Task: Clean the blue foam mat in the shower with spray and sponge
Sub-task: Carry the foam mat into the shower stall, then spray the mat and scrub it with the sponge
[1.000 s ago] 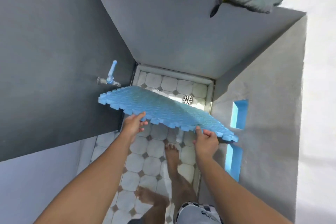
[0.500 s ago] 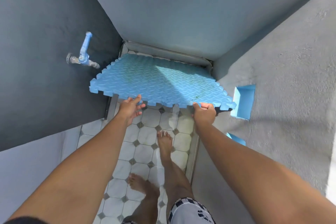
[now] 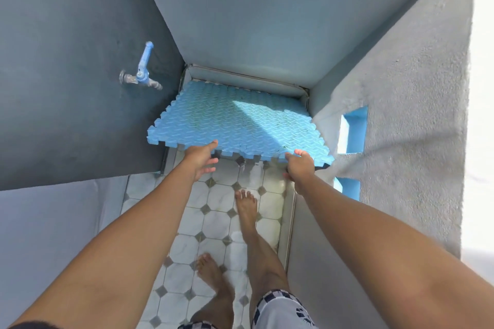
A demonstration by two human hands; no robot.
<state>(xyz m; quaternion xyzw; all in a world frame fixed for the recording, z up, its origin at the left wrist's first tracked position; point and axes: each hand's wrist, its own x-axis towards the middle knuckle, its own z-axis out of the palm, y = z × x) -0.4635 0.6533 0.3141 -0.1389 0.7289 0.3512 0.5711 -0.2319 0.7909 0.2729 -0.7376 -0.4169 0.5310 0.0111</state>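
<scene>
The blue foam mat (image 3: 235, 123) with a ribbed top and jigsaw edges hangs over the far end of the shower floor, its far edge low against the back wall and its near edge raised. My left hand (image 3: 201, 158) grips the near edge left of centre, thumb on top. My right hand (image 3: 299, 165) grips the near edge at the right corner. No spray or sponge is in view.
A blue-handled tap (image 3: 141, 72) sticks out of the dark left wall. The floor (image 3: 222, 222) has white octagon tiles; my bare feet (image 3: 246, 205) stand on it. A rough grey wall with blue niches (image 3: 354, 128) closes the right side.
The mat has gone down and farther into the shower, from tilted over the drain to nearly flat. Both hands keep hold of its near edge.
</scene>
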